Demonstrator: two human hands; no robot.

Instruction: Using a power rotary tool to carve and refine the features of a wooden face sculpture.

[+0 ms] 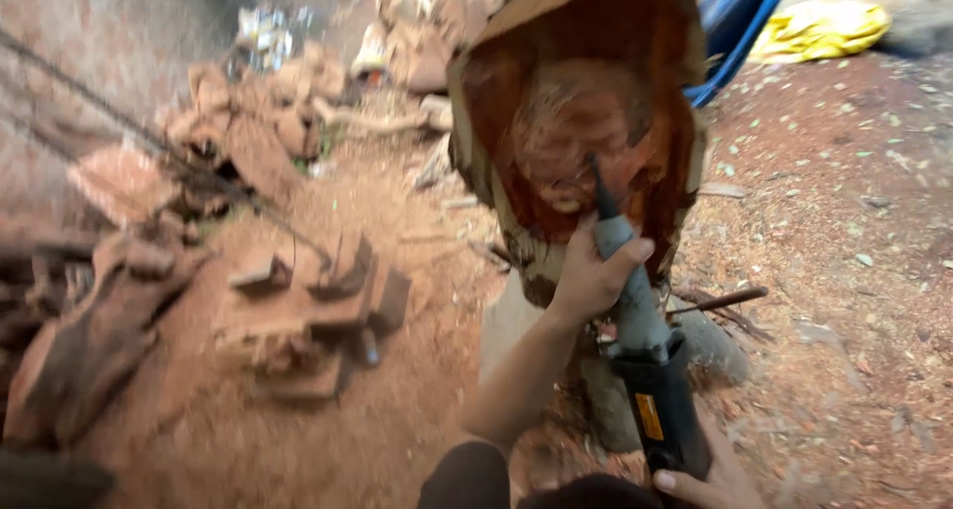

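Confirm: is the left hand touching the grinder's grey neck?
Touching. The head view shows the left hand wrapped around the power tool, fingers across its grey neck.

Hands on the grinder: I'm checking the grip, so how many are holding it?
2. The left hand wraps the grey neck of the grinder, near the carved log. The right hand holds its black rear body at the frame's bottom edge, partly cut off.

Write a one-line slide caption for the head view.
Both hands steady a power carving tool against a reddish wood block: left hand near the front, right hand at the rear.
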